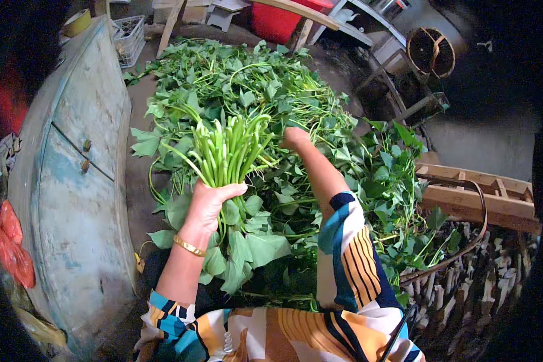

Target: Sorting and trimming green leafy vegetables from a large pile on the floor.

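My left hand is wrapped round a thick bunch of leafy green stems, the thumb lying across the front. Pale stem ends point up and away from me, while broad leaves hang down below the fist toward my body. A gold-coloured bangle circles that wrist. To the right of the bunch, my right hand reaches into a big heap of the same leafy vines. Its back and wrist show, but the fingers are hidden, so whatever they touch cannot be made out.
A worn blue-grey cabinet stands along the left, with red plastic bags beyond it. Behind the heap are a white crate and a red tub. A wooden frame and a round basket stand at right.
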A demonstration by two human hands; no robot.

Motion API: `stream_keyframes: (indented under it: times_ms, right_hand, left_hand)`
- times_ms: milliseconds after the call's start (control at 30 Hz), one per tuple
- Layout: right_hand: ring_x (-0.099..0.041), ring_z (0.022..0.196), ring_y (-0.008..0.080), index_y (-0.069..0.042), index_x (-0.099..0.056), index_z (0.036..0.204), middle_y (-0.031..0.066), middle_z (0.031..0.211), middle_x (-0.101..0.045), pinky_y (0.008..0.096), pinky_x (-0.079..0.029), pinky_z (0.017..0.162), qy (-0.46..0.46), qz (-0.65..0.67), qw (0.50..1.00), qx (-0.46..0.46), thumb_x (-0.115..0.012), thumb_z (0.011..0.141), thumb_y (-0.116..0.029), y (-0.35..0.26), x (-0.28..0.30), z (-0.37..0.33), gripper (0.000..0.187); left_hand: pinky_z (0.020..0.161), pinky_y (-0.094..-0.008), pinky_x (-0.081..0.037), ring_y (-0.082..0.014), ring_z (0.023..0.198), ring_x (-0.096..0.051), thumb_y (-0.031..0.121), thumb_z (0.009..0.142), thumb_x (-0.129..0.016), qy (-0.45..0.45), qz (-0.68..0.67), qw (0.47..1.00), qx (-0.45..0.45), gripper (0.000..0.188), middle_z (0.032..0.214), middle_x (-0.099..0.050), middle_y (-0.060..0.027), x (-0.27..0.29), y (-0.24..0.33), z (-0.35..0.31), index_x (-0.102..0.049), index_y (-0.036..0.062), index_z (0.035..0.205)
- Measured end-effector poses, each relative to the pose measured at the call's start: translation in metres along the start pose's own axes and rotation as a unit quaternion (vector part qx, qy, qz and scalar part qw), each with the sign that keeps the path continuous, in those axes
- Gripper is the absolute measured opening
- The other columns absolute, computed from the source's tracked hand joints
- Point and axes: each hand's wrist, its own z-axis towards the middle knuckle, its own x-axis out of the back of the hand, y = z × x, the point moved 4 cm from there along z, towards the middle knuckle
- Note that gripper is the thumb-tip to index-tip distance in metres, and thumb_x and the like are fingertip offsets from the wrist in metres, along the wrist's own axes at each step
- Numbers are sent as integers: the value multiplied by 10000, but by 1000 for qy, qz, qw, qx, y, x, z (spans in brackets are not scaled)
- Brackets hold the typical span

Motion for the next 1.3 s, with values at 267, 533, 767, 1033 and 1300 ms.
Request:
stream_keyframes:
  times_ms: [267, 533, 767, 1033, 1300]
  right_hand:
    - [-625, 833, 230, -85, -651, 856, 125, 909, -631, 357, -507, 679, 124, 40, 987, -97, -472, 779, -141, 2, 9, 4, 203]
    - [-509, 561, 171, -111, -569, 899, 30, 673, -538, 331, -429, 490, 169, 827, 513, -157, -551, 807, -283, 202, -91, 33, 196]
    - [-481, 686, 115, -56, -529, 967, 4, 744, -528, 289, -381, 600, 74, 734, 658, 152, -487, 856, -235, 47, 78, -61, 214]
    - [-608, 835, 299, -34, -644, 852, 172, 919, -615, 383, -489, 703, 11, 50, 991, 123, -585, 700, -231, -77, 54, -88, 256]
    - [-611, 698, 268, -19, -619, 860, 147, 813, -628, 378, -475, 609, 196, 412, 851, -261, -555, 740, -273, 65, -5, -40, 289]
  left_hand:
    - [673, -255, -471, -151, 705, -592, -25, 612, -659, 24, 7, 1000, -6, 284, 792, -621, -65, 3, 1, -2, -595, 2, 887]
    - [673, -262, -464, -156, 696, -585, 24, 610, -660, 38, 3, 999, -11, 277, 774, -615, -66, 7, 11, 2, -585, 12, 877]
    - [655, -263, -460, -159, 679, -572, 19, 618, -655, 26, 0, 1000, -13, 270, 769, -606, -68, 8, 11, 2, -577, 9, 876]
    - [665, -266, -465, -165, 687, -581, -6, 612, -649, 5, 25, 999, -25, 283, 773, -611, -71, 4, 8, -4, -578, 10, 886]
    - [687, -263, -469, -172, 709, -597, -18, 615, -647, -3, -5, 1000, -11, 264, 794, -625, -84, -2, 7, -15, -602, -12, 875]
